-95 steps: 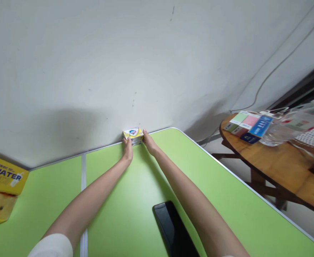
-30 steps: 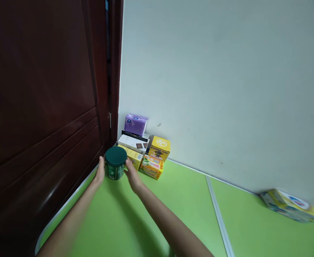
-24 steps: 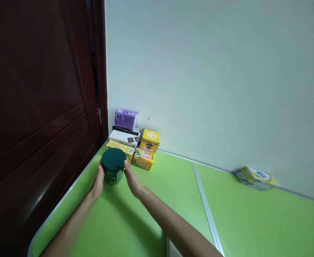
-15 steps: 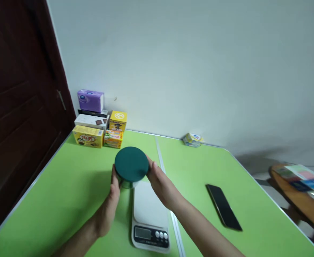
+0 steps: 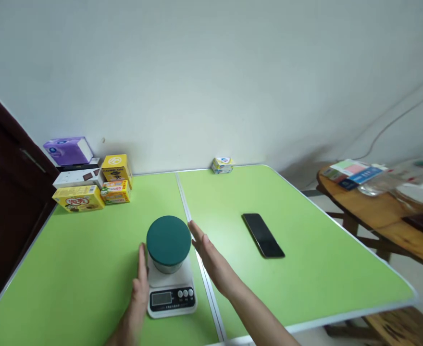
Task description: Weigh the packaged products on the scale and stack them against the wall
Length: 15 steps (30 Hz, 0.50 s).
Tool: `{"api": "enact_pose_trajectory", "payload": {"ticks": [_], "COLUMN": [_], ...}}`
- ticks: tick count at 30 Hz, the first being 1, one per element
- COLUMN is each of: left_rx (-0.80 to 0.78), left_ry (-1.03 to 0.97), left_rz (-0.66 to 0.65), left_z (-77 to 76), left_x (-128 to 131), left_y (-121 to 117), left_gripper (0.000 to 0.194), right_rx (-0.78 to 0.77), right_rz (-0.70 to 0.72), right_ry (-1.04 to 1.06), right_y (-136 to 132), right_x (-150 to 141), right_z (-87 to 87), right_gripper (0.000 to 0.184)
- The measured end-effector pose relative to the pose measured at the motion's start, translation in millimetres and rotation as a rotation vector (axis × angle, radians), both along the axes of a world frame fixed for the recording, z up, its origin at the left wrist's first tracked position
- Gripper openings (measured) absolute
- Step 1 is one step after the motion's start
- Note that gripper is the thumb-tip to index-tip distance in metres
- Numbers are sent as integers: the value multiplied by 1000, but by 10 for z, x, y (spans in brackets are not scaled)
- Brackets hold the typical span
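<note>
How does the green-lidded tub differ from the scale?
The tub is round, the scale rectangular. The tub has a green lid; the scale is white, with display and buttons. The tub stands upright; the scale lies flat. Both are between the left hand and right hand.

Left hand [image 5: 139,283] here, edge-on, fingers straight, pointing forward. Right hand [image 5: 213,262] opposite, reaching slightly farther, fingers extended, slanting forward and leftward. Palms face each other, gap between! Right forearm [image 5: 251,310] bare, long diagonal from bottom edge; left forearm [image 5: 122,330] mostly out of view.
</note>
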<state>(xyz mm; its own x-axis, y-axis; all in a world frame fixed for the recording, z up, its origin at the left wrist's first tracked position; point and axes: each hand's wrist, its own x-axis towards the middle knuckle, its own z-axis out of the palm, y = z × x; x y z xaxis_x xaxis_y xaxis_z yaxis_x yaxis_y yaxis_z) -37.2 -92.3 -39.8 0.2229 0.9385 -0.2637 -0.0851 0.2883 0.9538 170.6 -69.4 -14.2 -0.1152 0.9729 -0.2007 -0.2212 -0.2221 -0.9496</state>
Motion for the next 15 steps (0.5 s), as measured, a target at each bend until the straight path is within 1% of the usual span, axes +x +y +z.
{"api": "enact_pose_trajectory", "payload": {"ticks": [3, 4, 6, 8, 10, 11, 13, 15], "left_rx": [39, 52, 42, -10, -34, -24, 17, 39], "left_ry": [19, 33, 52, 62, 65, 65, 62, 62], "left_rz": [155, 173, 137, 52, -15, -42, -79, -132], "left_z": [107, 125, 111, 19, -132, -215, -353, -404], "left_x": [-178, -222, -262, -226, -129, -66, 81, 254], "left_y": [-2, 14, 52, 81, 92, 94, 109, 159], "left_gripper": [71, 68, 67, 71, 80, 85, 92, 90], "right_rx": [59, 62, 43, 41, 112, 161, 252, 312], "right_rz": [-154, -166, -117, 2, 71, 68, -3, -70], "right_ry": [-45, -52, -108, -192, -258, -279, -311, -335], "right_y": [-57, -93, -182, -257, -280, -270, -225, -171], "right_x": [185, 218, 208, 105, -29, -80, -100, 12], "right_z": [-78, -94, -111, -116, -114, -109, -83, -22], "right_gripper": [63, 63, 68, 83, 100, 106, 109, 106]}}
